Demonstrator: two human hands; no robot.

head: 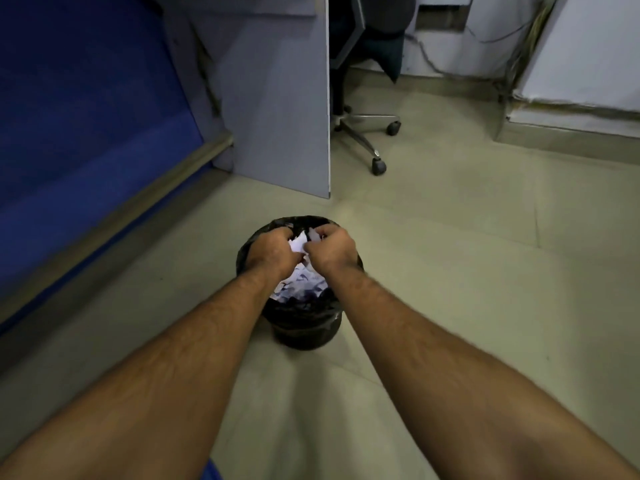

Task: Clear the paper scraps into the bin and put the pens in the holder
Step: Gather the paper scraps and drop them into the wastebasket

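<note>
A round bin [304, 327] lined with a black bag stands on the floor in front of me. Both my arms reach out over its mouth. My left hand [272, 252] and my right hand [330, 249] are side by side above the bin, both closed around a bunch of white paper scraps [299, 243] that shows between them. More white scraps [301, 284] lie inside the bin below my wrists. No pens and no holder are in view.
A blue partition [86, 126] with a metal base rail runs along the left. A grey desk panel [277, 105] stands behind the bin. An office chair [367, 133] on castors is at the back. Cables hang by the white wall at the right.
</note>
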